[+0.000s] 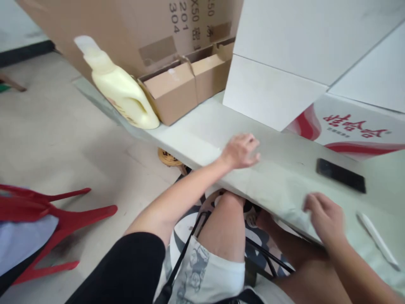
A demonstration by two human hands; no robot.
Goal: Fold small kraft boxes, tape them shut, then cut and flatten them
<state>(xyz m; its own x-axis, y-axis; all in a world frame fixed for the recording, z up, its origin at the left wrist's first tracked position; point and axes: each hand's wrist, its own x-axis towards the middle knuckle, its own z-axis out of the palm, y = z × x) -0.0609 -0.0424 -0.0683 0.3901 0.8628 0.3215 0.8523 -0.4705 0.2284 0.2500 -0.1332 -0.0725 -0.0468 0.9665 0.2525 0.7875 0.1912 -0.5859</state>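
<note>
Over the pale table top [268, 169], my left hand [242, 151] is held with its fingers bent and its thumb apart from them. Nothing shows in it. My right hand [325, 215] is at the front edge of the table, smeared by motion, its fingers curled and partly hidden. A black phone [341, 175] lies beyond the right hand. To the right of that hand is a white pen-like stick [378, 240] with a dark tip.
A pale yellow jug-shaped bottle [123, 93] stands at the table's left end beside a low brown carton [190, 82]. Behind rises a large cardboard box [126, 33]. White boxes [275, 88] fill the back right, near a red-and-white printed carton [354, 126]. A red chair [69, 219] stands left.
</note>
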